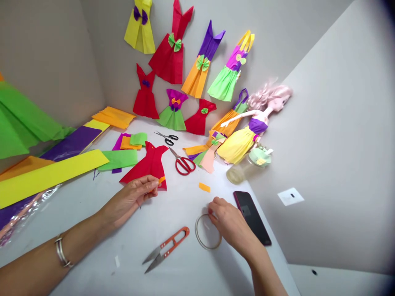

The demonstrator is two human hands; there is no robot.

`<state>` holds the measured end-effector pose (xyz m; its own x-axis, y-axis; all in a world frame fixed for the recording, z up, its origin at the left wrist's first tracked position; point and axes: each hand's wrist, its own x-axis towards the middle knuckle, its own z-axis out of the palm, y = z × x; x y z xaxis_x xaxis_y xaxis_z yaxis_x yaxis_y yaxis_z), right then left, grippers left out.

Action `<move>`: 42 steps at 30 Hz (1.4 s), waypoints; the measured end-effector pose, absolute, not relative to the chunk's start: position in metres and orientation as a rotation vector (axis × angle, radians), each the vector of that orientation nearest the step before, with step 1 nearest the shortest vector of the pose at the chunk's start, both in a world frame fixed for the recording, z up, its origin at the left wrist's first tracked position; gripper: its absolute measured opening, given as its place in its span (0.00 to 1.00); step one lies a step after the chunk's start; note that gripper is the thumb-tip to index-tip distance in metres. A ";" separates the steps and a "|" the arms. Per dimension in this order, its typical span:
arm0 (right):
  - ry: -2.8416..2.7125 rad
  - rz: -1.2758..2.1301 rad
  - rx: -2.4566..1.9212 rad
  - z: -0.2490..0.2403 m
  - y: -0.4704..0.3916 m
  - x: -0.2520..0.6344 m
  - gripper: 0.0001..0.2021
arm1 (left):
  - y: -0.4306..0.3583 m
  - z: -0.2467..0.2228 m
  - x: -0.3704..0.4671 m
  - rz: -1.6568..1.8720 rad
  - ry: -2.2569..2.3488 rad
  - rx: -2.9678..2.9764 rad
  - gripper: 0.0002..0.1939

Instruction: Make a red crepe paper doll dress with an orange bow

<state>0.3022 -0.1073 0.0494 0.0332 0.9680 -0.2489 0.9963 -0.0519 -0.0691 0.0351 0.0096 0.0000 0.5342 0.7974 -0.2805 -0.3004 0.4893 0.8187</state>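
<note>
A red paper dress (151,162) lies shaped, an orange piece (162,179) pinched, seemingly unattached, in the left hand (132,195); the right hand (231,222) curls at a thin ring (196,235), grip unclear.

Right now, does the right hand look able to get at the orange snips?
Probably yes. The snips lie uncovered on the table, near the right hand; only the ring lies between, low enough to reach over.
</note>
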 end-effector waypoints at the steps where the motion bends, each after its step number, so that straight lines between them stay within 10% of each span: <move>1: 2.119 -0.410 2.210 0.050 -0.105 0.301 0.08 | 0.008 0.000 0.036 0.739 0.726 0.786 0.09; 17: 2.204 -2.551 2.291 0.040 -0.053 0.251 0.08 | 0.002 0.005 0.040 0.504 0.589 1.138 0.09; 28: 2.169 -2.461 2.251 0.033 -0.062 0.261 0.09 | -0.001 0.004 0.040 0.578 0.708 1.410 0.08; 35: 1.802 -3.255 2.054 0.030 -0.058 0.267 0.08 | -0.001 0.007 0.041 0.492 0.545 1.365 0.07; 42: 1.872 -3.014 1.930 0.030 -0.059 0.268 0.10 | 0.002 0.009 0.038 0.551 0.525 1.364 0.09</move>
